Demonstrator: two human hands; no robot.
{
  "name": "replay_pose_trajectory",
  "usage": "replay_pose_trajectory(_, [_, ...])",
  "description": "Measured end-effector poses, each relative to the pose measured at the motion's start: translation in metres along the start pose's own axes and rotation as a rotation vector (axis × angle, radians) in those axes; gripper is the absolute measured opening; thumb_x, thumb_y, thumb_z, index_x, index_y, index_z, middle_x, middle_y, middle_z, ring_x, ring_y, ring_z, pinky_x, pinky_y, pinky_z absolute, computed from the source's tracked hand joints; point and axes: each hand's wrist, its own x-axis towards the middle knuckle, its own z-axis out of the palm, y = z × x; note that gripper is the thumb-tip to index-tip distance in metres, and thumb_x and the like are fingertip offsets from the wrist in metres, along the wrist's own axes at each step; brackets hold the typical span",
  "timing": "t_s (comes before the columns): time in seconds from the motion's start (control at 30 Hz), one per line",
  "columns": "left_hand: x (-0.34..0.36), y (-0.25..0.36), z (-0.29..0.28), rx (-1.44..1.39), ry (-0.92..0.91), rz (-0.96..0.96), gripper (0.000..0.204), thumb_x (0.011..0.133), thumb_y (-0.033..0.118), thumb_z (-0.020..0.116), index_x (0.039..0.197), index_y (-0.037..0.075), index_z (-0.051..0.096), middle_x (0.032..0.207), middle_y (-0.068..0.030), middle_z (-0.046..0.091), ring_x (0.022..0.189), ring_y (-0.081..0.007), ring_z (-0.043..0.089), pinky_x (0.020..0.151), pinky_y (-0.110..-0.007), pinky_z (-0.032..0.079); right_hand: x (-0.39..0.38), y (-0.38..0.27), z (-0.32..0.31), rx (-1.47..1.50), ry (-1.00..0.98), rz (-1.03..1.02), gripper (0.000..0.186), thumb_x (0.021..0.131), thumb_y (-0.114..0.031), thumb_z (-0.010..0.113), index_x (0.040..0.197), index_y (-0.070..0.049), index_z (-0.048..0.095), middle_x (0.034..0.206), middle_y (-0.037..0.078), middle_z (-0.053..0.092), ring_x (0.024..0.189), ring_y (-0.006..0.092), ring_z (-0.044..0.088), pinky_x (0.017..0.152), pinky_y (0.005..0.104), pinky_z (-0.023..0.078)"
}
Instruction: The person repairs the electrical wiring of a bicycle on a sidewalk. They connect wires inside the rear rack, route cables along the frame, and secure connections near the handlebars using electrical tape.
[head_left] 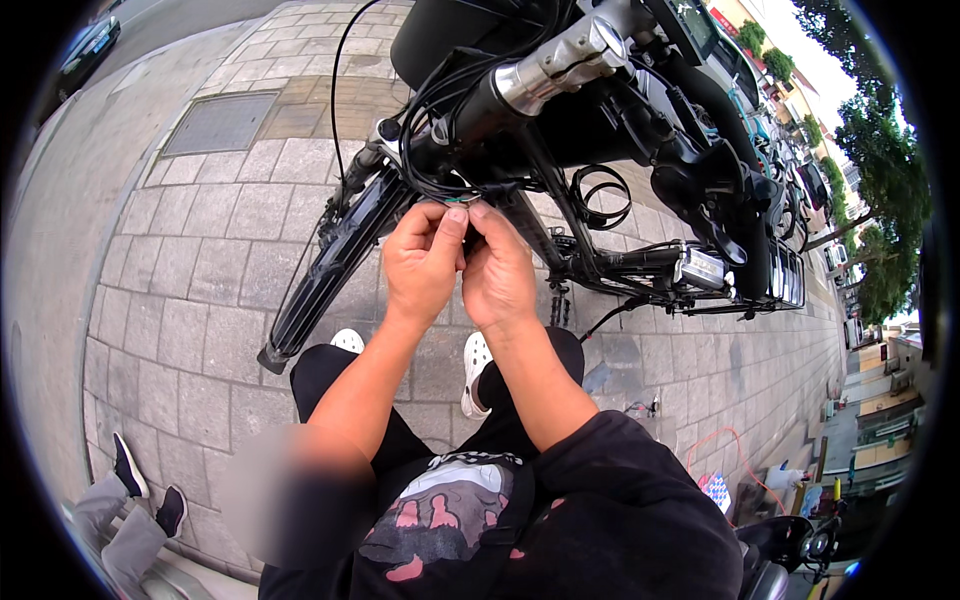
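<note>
A black bicycle stands before me, its front fork reaching down left with no wheel visible in it. A bundle of black cables hangs from the silver stem toward my hands, where thin wires, one greenish, show. My left hand pinches at these wires with thumb and bent fingers. Beside it, my right hand is closed on the same spot, fingertips nearly touching the left ones. Exactly which wire each holds is too small to tell. A coiled black cable hangs to the right.
Paving surrounds the bicycle, with a metal cover at upper left. Another person's legs are at lower left. A car is beyond the kerb. An orange cord and small items lie at lower right. Parked two-wheelers line the upper right.
</note>
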Motion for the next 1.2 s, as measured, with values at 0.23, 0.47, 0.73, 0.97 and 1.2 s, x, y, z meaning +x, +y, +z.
replay_pose_trajectory(0.23, [0.003,0.005,-0.005,-0.010,-0.016,-0.024,0.017,0.107,0.014,0.071,0.096,0.002,0.066,0.078,0.0013,0.065,0.060,-0.0033,0.054,0.053,-0.022,0.043,0.000,0.005,0.010,-0.072,0.027,-0.033,0.021,0.109,-0.022,0.068,0.110,-0.002,0.074,0.100,0.002,0.070,0.086,0.0101,0.057,0.070,0.0258,0.043])
replay_pose_trajectory(0.47, [0.009,0.007,-0.004,-0.046,-0.038,-0.006,0.019,0.107,0.015,0.067,0.093,0.002,0.065,0.076,0.0000,0.064,0.058,-0.0041,0.052,0.051,-0.023,0.042,-0.004,0.001,0.024,-0.274,0.112,-0.199,0.024,0.107,-0.022,0.071,0.102,0.001,0.075,0.090,0.002,0.069,0.077,0.0105,0.057,0.065,0.0263,0.044])
replay_pose_trajectory(0.73, [0.011,0.006,-0.011,-0.085,-0.080,-0.018,0.022,0.107,0.019,0.069,0.094,0.002,0.065,0.078,-0.0020,0.067,0.057,-0.0034,0.052,0.049,-0.023,0.042,0.000,0.009,0.016,-0.425,0.172,-0.306,0.020,0.107,-0.017,0.070,0.108,0.002,0.074,0.104,0.005,0.075,0.093,0.0113,0.065,0.086,0.0269,0.051])
replay_pose_trajectory(0.97, [0.020,0.023,-0.008,-0.306,-0.032,-0.256,0.020,0.103,0.021,0.076,0.101,0.003,0.069,0.078,0.0006,0.067,0.056,-0.0025,0.053,0.046,-0.021,0.039,0.005,0.016,0.005,-0.489,0.273,-0.356,0.020,0.104,-0.014,0.067,0.103,0.004,0.074,0.087,0.005,0.067,0.074,0.0112,0.058,0.071,0.0268,0.046])
replay_pose_trajectory(1.2, [0.023,0.013,-0.009,-0.336,-0.080,-0.328,0.016,0.102,0.018,0.077,0.104,0.003,0.073,0.081,0.0015,0.068,0.056,-0.0029,0.053,0.046,-0.021,0.039,0.000,0.011,0.011,-0.522,0.236,-0.344,0.020,0.105,-0.015,0.065,0.103,0.004,0.072,0.082,0.006,0.065,0.069,0.0122,0.056,0.061,0.0279,0.045])
